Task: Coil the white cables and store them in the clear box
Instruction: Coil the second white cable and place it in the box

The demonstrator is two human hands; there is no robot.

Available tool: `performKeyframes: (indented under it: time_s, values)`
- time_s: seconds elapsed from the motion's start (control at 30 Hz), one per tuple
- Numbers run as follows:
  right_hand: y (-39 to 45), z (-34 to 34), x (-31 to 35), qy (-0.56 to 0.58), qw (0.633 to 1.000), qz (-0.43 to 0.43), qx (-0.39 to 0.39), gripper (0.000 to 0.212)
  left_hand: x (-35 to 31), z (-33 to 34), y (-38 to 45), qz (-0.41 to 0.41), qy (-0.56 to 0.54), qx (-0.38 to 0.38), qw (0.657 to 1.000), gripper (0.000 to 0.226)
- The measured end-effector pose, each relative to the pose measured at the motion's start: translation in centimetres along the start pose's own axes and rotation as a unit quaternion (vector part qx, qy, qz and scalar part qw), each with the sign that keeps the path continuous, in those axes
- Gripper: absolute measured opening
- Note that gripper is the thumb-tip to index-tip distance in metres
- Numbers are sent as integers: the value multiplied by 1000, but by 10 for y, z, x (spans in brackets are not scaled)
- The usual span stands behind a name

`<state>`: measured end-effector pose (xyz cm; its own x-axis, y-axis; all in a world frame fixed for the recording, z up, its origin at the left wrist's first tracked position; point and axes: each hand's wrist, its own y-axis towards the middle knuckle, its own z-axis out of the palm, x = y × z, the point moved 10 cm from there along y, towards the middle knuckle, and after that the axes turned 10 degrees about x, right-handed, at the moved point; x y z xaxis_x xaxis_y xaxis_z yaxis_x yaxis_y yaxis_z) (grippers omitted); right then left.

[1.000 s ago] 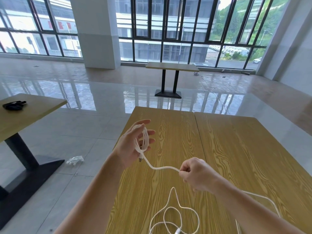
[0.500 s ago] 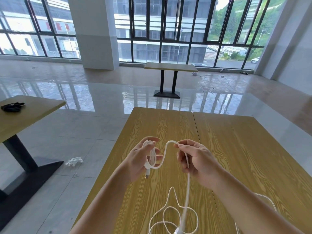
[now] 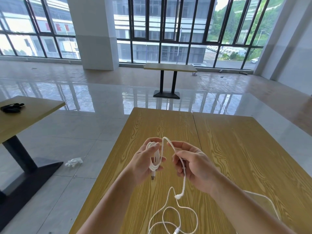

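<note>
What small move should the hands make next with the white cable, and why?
Probably the right hand should lay its raised loop of thin white cable over the small coil gripped by the left hand, since a loose tail hangs uncoiled.

Bright window daylight, floor glare

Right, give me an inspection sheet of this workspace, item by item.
Surface: two wood-grain tables pushed together.
Job's things: white cable, part coiled in the left hand; clear box at the lower right, mostly hidden behind the forearm.
Clutter: nothing seen on these tables.
Grippers: left hand grips the coil, plug hanging below; right hand holds the free run.
Cables: second white cable lies in loose loops on the table.
Surroundings: side table with a black item; crumpled white item on the tiled floor; far table; windows.
</note>
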<state>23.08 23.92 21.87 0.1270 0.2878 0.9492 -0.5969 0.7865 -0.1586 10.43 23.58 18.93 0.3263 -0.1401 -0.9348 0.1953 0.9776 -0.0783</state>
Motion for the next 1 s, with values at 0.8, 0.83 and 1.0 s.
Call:
performKeyframes:
  time_s: [0.8,0.83,1.0]
  values:
    - [-10,29,-10,-270,961,10,53,22,-9,-5,2,71,-58,-45,995,8]
    - [-12,30,-14,-281,957,23,70,26,-10,-10,0,74,-72,-60,993,9]
    - [-26,23,-34,-351,918,106,151,30,-14,-40,-6,82,-136,-134,978,13]
